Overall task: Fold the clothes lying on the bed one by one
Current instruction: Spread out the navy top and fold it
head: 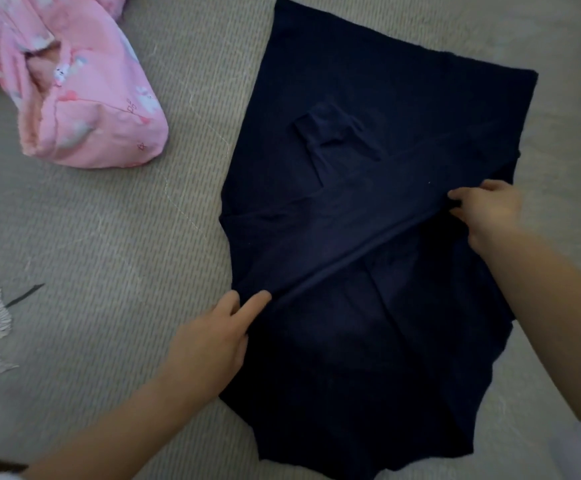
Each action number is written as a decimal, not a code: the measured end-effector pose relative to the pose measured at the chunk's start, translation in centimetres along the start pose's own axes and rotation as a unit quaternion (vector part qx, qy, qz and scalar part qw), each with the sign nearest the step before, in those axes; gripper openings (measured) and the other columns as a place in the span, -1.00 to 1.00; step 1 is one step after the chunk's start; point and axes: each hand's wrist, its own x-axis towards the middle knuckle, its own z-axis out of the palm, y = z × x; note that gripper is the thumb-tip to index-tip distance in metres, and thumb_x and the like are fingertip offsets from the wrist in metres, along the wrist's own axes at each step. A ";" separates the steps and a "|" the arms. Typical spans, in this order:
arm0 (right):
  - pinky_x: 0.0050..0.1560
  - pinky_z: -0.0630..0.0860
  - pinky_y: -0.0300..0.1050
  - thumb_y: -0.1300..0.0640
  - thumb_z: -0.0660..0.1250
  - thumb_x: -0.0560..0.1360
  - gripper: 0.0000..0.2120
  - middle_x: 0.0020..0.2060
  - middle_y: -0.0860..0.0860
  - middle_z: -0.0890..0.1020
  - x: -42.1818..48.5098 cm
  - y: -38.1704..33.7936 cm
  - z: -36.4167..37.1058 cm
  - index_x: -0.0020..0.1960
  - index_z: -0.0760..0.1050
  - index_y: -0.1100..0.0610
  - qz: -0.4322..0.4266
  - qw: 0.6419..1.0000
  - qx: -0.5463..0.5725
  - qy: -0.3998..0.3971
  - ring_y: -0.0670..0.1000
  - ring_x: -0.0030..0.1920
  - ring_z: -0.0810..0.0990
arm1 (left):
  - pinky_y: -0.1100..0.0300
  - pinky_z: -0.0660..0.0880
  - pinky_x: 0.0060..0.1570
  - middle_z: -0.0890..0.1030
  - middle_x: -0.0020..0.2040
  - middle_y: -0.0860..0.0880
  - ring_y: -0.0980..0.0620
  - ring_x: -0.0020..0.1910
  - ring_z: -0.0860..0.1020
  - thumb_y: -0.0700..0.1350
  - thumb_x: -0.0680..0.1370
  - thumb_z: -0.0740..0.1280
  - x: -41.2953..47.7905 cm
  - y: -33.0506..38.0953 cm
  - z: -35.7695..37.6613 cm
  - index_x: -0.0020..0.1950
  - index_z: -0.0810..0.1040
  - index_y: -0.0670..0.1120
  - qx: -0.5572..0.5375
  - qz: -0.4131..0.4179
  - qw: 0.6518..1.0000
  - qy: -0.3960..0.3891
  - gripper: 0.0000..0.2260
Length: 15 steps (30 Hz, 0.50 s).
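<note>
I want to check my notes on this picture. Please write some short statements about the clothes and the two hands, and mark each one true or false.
1. The left hand pinches the dark blue garment. True.
2. The right hand rests flat on the bed, away from all cloth. False: it grips the dark blue garment too.
3. A raised fold runs across the dark blue garment from one hand to the other. True.
4. The pink garment lies on top of the dark blue one. False: it lies apart, to the left, with bare bedcover between them.
5. The pink garment has a small printed pattern. True.
</note>
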 end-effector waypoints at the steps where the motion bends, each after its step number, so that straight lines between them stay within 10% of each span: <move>1: -0.20 0.54 -0.25 0.33 0.36 0.47 -0.46 0.06 0.02 0.49 -0.4 0.3 -0.1 0.41 0.30 0.21 -0.010 1.000 -0.026 -0.006 -0.01 -0.05 0.57 | 0.19 0.40 -0.69 0.52 -0.27 -0.07 0.06 -0.57 0.42 -0.35 0.20 0.58 -0.4 -0.3 -0.5 0.21 0.60 -0.17 0.007 0.009 1.000 0.005 -0.42; 5: -0.15 0.52 -0.19 0.32 0.37 0.47 -0.44 0.08 0.08 0.50 -2.3 2.0 -0.4 0.41 0.26 0.21 -0.028 0.995 -0.099 -0.010 0.09 0.06 0.57 | 0.25 0.39 -0.67 0.52 -0.25 -0.04 0.09 -0.55 0.42 -0.30 0.17 0.59 -2.9 -2.2 -0.7 0.23 0.60 -0.14 0.053 0.013 0.998 -0.041 -0.38; 9: 0.14 0.46 -0.05 0.23 0.39 0.45 -0.43 0.26 0.13 0.40 -5.7 3.8 -0.8 0.39 0.24 0.18 -0.125 0.970 -0.208 0.006 0.08 0.16 0.47 | 0.27 0.50 -0.22 0.47 0.08 0.08 0.16 -0.10 0.51 0.04 0.52 0.27 -4.8 -3.5 0.5 0.50 0.26 0.06 0.093 -0.042 0.984 -0.145 -0.45; 12: 0.17 0.39 -0.10 0.19 0.35 0.49 -0.48 0.31 0.12 0.32 -9.7 6.1 -1.0 0.39 0.26 0.16 -0.247 0.928 -0.274 -0.041 0.09 0.22 0.41 | 0.21 0.52 -0.17 0.50 0.01 0.05 0.11 -0.08 0.52 0.20 0.51 0.13 -4.8 -2.8 0.6 0.27 0.55 -0.03 0.021 -0.043 0.997 -0.063 -0.52; 15: 0.41 0.21 0.09 0.02 0.28 0.55 -0.40 0.47 0.08 0.19 -13.2 9.7 -1.2 0.51 0.15 0.08 -0.296 0.866 -0.389 -0.107 0.11 0.43 0.18 | 0.02 0.37 0.31 0.36 0.42 -0.13 -0.11 0.39 0.37 0.16 0.55 0.06 -3.4 -1.7 1.5 0.45 0.37 -0.08 0.019 0.024 1.000 -0.004 -0.46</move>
